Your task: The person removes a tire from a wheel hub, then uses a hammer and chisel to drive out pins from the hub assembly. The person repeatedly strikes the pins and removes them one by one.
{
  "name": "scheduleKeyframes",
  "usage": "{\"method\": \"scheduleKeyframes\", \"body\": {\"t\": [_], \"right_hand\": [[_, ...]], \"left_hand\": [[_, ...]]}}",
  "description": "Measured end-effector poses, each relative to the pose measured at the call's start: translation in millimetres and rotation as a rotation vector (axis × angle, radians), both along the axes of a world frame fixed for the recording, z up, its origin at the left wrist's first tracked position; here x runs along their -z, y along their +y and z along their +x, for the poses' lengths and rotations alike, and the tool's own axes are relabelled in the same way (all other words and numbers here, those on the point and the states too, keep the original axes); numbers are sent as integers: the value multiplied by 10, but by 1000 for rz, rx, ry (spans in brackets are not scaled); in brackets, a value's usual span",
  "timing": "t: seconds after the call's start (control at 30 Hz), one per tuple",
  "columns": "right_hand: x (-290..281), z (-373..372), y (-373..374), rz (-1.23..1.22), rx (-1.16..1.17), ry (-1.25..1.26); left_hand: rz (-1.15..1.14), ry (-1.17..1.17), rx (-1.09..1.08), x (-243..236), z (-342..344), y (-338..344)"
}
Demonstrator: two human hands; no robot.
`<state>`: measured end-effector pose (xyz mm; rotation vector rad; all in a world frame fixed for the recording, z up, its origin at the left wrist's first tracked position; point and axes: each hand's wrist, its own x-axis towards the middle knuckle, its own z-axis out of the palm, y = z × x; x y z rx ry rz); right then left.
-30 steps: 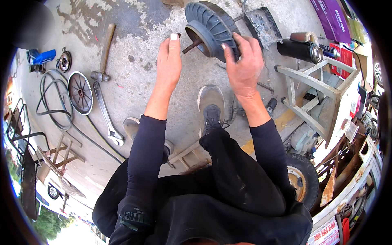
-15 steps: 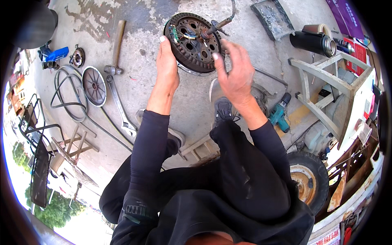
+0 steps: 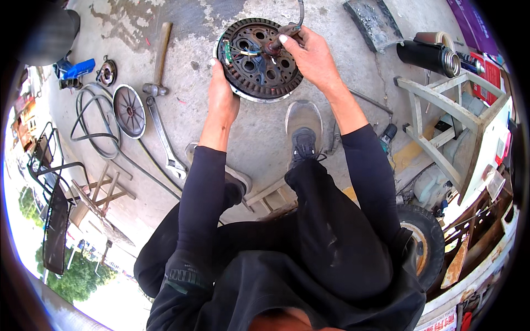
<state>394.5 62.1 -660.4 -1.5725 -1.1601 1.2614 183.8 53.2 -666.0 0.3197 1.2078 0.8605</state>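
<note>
Concrete (image 3: pixel 251 132) borders hub (image 3: pixel 258 70), right grip (image 3: pixel 314 58) clasping shaft (image 3: pixel 277 43) (left grip (image 3: pixel 222 98) at rim (image 3: pixel 255 99), closure unclear)

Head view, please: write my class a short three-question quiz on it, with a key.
1. Which hand holds the shaft of the round metal part?
2. Fill the gap: just below the hammer in the picture lies an adjustable ____.
3. Where is the left hand? (a) on the hammer (b) at the round metal part's rim (c) on a shoe

Key: 1. The right hand. 2. Wrench. 3. b.
</note>
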Motion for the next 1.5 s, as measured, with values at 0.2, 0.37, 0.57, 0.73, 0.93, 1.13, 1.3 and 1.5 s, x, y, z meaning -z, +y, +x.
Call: {"method": "scheduleKeyframes", "body": {"t": [0.2, 0.37, 0.57, 0.73, 0.93, 1.13, 1.3, 1.5], "right_hand": [[-248, -181, -82, 223, -209, -317], [-444, -949, -392, 586, -331, -547], [-348, -1346, -845, 675, -582, -706], [-169, -1269, -1144, 863, -581, -716], [-145, -1108, -1330, 863, -620, -670], [-178, -1040, -1270, 741, -631, -612], [-101, -967, -1278, 732, -698, -609], [-175, -1034, -1191, 626, -679, -597]], "left_hand": [[-17, -18, -41, 56, -308, -209], [97, 416, -97, -73, -813, -450], [274, 740, 21, -336, -1090, -776], [89, 523, 140, -364, -895, -982], [1, 383, 208, -469, -745, -1023], [-68, 313, 112, -285, -793, -1082], [-249, 190, -417, -62, -1097, -887], [-114, 307, -303, -4, -1496, -587]]}}
